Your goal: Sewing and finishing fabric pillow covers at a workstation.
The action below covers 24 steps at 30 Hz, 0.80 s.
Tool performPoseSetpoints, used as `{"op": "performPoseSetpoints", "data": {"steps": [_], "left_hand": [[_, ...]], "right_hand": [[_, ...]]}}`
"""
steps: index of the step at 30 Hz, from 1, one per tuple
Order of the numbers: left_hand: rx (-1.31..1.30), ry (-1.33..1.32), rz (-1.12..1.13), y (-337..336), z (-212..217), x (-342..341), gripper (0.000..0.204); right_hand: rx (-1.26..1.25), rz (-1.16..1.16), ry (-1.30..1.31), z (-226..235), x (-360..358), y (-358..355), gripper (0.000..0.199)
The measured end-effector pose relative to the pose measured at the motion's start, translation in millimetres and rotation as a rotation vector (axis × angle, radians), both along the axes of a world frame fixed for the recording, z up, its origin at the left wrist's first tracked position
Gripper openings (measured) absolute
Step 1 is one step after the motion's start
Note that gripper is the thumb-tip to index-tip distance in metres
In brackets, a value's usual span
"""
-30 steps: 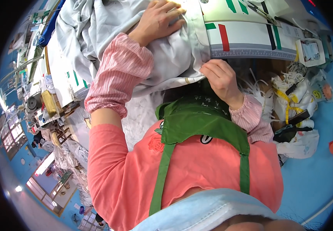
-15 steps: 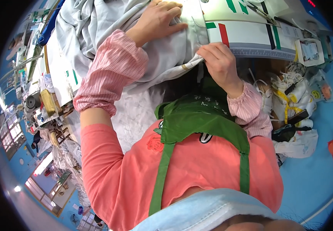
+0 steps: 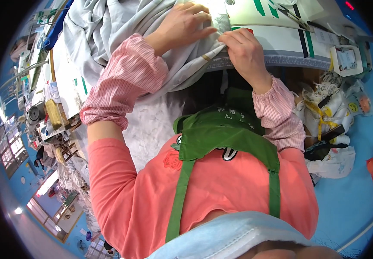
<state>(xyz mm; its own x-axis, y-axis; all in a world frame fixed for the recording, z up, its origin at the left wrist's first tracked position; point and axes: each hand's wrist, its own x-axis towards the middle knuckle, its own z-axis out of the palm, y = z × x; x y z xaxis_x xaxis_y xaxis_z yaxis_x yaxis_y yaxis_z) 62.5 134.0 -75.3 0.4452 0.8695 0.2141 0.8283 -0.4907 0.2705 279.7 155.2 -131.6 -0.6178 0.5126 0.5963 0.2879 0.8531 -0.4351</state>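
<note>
A light grey cloth [image 3: 108,26] lies bunched on the white table and hangs over its front edge. On top of the cloth rests my left hand [image 3: 185,26], its fingers spread and its thumb pointing right. My right hand [image 3: 243,49] pinches the edge of the same cloth between thumb and fingertips, just right of my left hand, above the ruler strip. The held edge runs down to the left as a folded hem with a small tan mark on it.
A ruler strip [image 3: 290,60] runs along the table's front edge. Scissors [image 3: 296,19] lie at the back right, near a white tray [image 3: 346,60]. Below on the right hang bundled white strips and a yellow measuring tape [image 3: 322,114]. Pale patterned fabric [image 3: 147,129] covers my left side.
My right hand has drawn the cloth's edge up and slightly left, closer to my left hand. More of the ruler strip shows. My left hand has shifted slightly right.
</note>
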Motion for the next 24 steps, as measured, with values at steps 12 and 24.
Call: {"op": "performPoseSetpoints", "data": {"steps": [12,24], "left_hand": [[0.252,-0.069,0.051,29,-46,-49,0.014],[0.406,0.385,0.101,51,-37,-85,0.010]], "right_hand": [[-0.005,-0.009,-0.010,-1,-26,27,0.023],[0.094,0.059,-0.084,15,-47,40,0.020]]}}
